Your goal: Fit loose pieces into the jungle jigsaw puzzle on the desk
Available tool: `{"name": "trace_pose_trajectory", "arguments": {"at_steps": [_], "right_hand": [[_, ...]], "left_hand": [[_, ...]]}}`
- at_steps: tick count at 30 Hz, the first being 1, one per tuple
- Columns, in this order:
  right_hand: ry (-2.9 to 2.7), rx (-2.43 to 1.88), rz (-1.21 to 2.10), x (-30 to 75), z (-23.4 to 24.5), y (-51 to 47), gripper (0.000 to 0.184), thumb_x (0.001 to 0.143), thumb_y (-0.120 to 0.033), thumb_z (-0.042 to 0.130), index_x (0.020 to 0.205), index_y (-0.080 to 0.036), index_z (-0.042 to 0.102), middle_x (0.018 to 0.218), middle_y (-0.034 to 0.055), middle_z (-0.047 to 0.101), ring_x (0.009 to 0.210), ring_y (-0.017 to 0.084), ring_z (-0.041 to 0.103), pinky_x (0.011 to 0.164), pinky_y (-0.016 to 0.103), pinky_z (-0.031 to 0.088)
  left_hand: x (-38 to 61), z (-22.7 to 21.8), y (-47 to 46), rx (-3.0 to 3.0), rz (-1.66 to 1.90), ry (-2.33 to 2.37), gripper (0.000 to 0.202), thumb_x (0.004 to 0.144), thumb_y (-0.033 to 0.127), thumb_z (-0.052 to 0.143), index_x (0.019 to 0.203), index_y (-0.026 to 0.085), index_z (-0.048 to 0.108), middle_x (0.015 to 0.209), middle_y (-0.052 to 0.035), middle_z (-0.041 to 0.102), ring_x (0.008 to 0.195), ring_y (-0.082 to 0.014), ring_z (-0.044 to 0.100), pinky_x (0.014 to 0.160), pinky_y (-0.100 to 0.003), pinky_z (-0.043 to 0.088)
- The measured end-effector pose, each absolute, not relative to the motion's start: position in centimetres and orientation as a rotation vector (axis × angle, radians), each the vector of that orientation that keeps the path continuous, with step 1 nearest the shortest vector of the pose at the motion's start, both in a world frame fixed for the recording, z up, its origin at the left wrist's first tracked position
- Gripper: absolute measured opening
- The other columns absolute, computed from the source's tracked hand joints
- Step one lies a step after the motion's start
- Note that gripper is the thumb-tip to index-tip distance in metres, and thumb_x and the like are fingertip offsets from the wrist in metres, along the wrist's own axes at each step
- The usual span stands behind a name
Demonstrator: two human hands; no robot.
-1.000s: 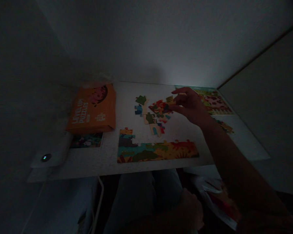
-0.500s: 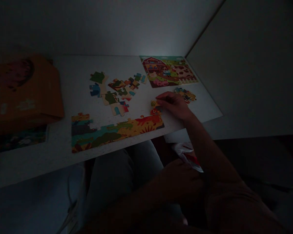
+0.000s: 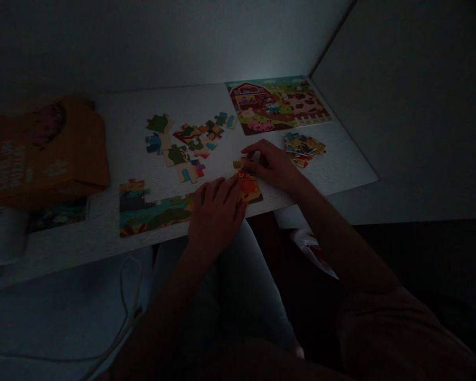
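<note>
A partly joined jigsaw puzzle (image 3: 158,214) lies along the table's near edge, showing green, teal and yellow scenery. My left hand (image 3: 216,211) rests over its right half, fingers laid out flat and covering part of the picture. Thumb and fingers of my right hand (image 3: 272,165) close on a puzzle piece (image 3: 238,164) at the top right of the joined part. Whether that piece is fully seated I cannot tell in this dim light. Beyond the hands, loose puzzle pieces (image 3: 176,154) are scattered on the table. A small heap of pieces (image 3: 303,148) sits right of my right hand.
A finished farm puzzle (image 3: 277,108) lies at the back right against the wall. An orange puzzle box (image 3: 69,153) stands at the left, on or by a dark picture sheet (image 3: 59,216). Below the edge hang a pale cable (image 3: 122,317) and a plastic bag (image 3: 311,248).
My left hand has come up from my lap onto the joined puzzle. My right hand, with the piece, has moved slightly left. The view has shifted a little.
</note>
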State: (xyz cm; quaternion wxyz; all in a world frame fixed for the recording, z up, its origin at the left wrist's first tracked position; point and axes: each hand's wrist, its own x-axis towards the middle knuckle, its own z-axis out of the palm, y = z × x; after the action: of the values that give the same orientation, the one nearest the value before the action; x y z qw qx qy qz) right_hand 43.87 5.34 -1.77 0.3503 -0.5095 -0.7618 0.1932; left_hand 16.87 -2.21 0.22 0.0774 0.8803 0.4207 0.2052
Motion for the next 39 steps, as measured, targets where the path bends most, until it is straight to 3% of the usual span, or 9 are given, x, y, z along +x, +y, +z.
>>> {"name": "trace_pose_trajectory", "arguments": {"at_steps": [4,7,18,25,28,31,35,39], "right_hand": [[-2.051,-1.233,0.568,44.7,-1.8,5.4,0.049,0.108,-0.065,0.079,0.139,-0.027,0.078,0.13,0.0093,0.073,0.089,0.022,0.061,0.084,0.039,0.053],[-2.094,-1.182,0.612,45.1,-1.8,5.6,0.046,0.107,-0.063,0.08,0.136,-0.027,0.079,0.129,0.0092,0.072,0.09,0.022,0.061,0.086,0.04,0.054],[-2.059,-1.269,0.656,44.7,-1.1,5.5,0.042,0.104,-0.059,0.085,0.133,-0.029,0.081,0.127,0.0079,0.071,0.093,0.023,0.062,0.087,0.039,0.054],[-1.937,-1.289,0.649,44.4,-1.4,5.4,0.033,0.107,-0.052,0.078,0.131,-0.028,0.078,0.123,0.0068,0.072,0.085,0.02,0.06,0.081,0.039,0.054],[-1.907,-1.31,0.656,44.4,-1.6,5.4,0.031,0.107,-0.05,0.077,0.129,-0.027,0.077,0.117,0.006,0.075,0.081,0.019,0.059,0.078,0.037,0.053],[-1.913,-1.328,0.665,44.4,-1.6,5.3,0.031,0.106,-0.049,0.077,0.129,-0.027,0.077,0.114,0.0058,0.076,0.079,0.019,0.059,0.076,0.037,0.053],[-1.894,-1.354,0.636,44.1,-1.7,5.3,0.032,0.105,-0.051,0.077,0.126,-0.028,0.077,0.111,0.0062,0.077,0.079,0.021,0.06,0.076,0.039,0.054],[-1.825,-1.405,0.586,43.9,-1.8,5.3,0.037,0.105,-0.057,0.074,0.126,-0.026,0.076,0.107,0.0068,0.076,0.081,0.023,0.063,0.077,0.041,0.054]], "left_hand": [[17.1,0.0,-2.4,2.648,0.555,1.29,0.055,0.121,0.043,0.048,0.175,0.032,0.054,0.179,-0.0057,0.064,0.167,-0.0365,0.056,0.143,-0.068,0.035],[17.0,0.0,-2.4,2.641,0.561,1.285,0.054,0.122,0.043,0.048,0.175,0.037,0.053,0.179,-0.0032,0.065,0.169,-0.0346,0.055,0.145,-0.068,0.033],[16.9,0.2,-2.4,2.648,0.682,1.25,0.046,0.12,0.038,0.057,0.164,0.027,0.066,0.163,-0.009,0.078,0.157,-0.0365,0.064,0.138,-0.071,0.039],[16.1,0.7,-2.1,2.63,0.872,1.079,0.027,0.116,0.033,0.065,0.139,0.027,0.078,0.145,-0.0081,0.086,0.143,-0.0302,0.075,0.123,-0.054,0.057],[12.9,1.3,-2.1,2.632,0.983,1.106,0.019,0.115,0.033,0.067,0.129,0.03,0.08,0.134,-0.0049,0.089,0.134,-0.028,0.08,0.117,-0.052,0.061],[7.4,2.0,-1.8,2.629,1.068,1.315,0.023,0.112,0.036,0.07,0.133,0.031,0.077,0.135,-0.0067,0.088,0.131,-0.0312,0.081,0.112,-0.056,0.064],[0.0,2.2,-0.6,2.532,0.913,1.554,0.034,0.109,0.052,0.069,0.137,0.034,0.075,0.139,-0.0108,0.083,0.132,-0.0384,0.079,0.116,-0.065,0.064],[-3.2,1.1,1.3,2.461,0.91,1.625,0.041,0.11,0.061,0.063,0.138,0.032,0.071,0.137,-0.0097,0.081,0.132,-0.0385,0.075,0.119,-0.066,0.062]]}}
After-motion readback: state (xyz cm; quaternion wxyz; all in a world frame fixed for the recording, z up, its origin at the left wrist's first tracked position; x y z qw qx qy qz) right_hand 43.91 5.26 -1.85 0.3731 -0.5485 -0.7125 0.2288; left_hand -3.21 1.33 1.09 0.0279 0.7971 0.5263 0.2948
